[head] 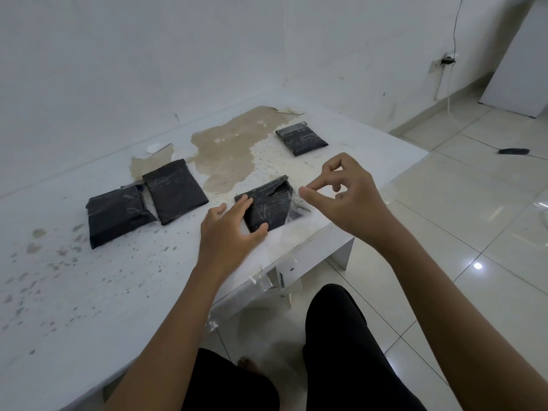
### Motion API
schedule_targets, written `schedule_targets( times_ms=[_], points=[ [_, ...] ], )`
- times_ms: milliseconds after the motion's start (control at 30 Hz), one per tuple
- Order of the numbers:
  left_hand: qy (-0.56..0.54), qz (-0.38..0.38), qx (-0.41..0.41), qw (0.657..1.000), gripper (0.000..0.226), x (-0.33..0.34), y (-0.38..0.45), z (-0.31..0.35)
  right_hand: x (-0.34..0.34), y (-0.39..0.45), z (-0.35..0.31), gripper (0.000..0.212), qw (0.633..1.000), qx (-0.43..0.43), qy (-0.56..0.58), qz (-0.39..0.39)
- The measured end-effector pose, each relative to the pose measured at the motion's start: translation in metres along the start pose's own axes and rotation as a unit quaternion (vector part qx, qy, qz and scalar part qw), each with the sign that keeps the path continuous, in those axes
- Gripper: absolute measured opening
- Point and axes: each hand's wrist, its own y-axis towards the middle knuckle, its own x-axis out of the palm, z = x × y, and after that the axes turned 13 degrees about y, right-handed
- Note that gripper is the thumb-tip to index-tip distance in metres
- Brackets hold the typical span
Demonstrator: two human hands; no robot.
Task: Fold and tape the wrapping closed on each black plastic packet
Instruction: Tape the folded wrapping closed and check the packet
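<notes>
Four black packets are seen on the table [89, 292]. The nearest packet [268, 207] is steadied under the spread left hand [228, 229]; just right of it, the right hand [341, 194] pinches clear tape [299, 210], presumably for sealing.

I have one view only, from the camera worn on the person's head. It looks forward and steeply down over both forearms onto the white table [74, 292], close enough that the arms run off the bottom edge. The wide lens bends the wall [148, 54] behind the table and takes in the tiled floor [459, 218] at right and the person's knees at the bottom.
</notes>
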Motion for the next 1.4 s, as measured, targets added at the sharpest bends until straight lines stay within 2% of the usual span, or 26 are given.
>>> schedule_targets(
  times_ms=[133, 300, 433, 600, 700, 800, 900, 1033, 1133, 1267, 1400],
  points=[
    [-0.015, -0.009, 0.001, 1.000, 0.072, 0.002, 0.003, -0.005, 0.002, 0.002, -0.010, 0.006, 0.997, -0.003, 0.070, 0.043],
    [0.044, 0.007, 0.039, 0.998, 0.069, 0.008, 0.009, -0.011, 0.006, 0.013, -0.030, 0.011, 0.996, -0.007, 0.086, 0.031],
    [0.046, 0.015, 0.041, 0.998, 0.062, 0.011, 0.012, -0.013, 0.021, 0.032, -0.043, 0.013, 0.994, 0.005, 0.113, 0.006],
    [-0.041, 0.012, 0.002, 0.999, 0.072, 0.007, 0.011, -0.013, 0.044, 0.056, -0.059, 0.007, 0.986, 0.003, 0.160, -0.036],
    [-0.084, -0.017, -0.006, 0.996, 0.085, 0.000, 0.013, -0.014, 0.053, 0.065, -0.068, 0.016, 0.978, 0.000, 0.198, -0.060],
    [-0.124, -0.068, -0.010, 0.990, 0.090, -0.005, 0.019, -0.018, 0.060, 0.069, -0.065, 0.018, 0.970, 0.034, 0.229, -0.067],
    [-0.208, -0.100, -0.042, 0.972, 0.085, -0.008, 0.026, -0.021, 0.067, 0.069, -0.055, 0.022, 0.959, 0.081, 0.264, -0.069],
    [-0.315, -0.115, -0.091, 0.938, 0.100, -0.017, 0.034, -0.018, 0.073, 0.068, -0.046, 0.022, 0.955, 0.116, 0.266, -0.067],
    [-0.330, -0.125, -0.105, 0.930, 0.104, -0.024, 0.038, -0.016, 0.074, 0.071, -0.043, 0.021, 0.954, 0.127, 0.262, -0.067],
    [-0.329, -0.074, -0.113, 0.934, 0.084, -0.035, 0.043, -0.004, 0.075, 0.074, -0.045, 0.021, 0.954, 0.122, 0.261, -0.078],
    [-0.307, -0.093, -0.127, 0.939, 0.081, -0.036, 0.050, -0.002, 0.074, 0.077, -0.045, 0.022, 0.953, 0.122, 0.264, -0.086]
  ],
)
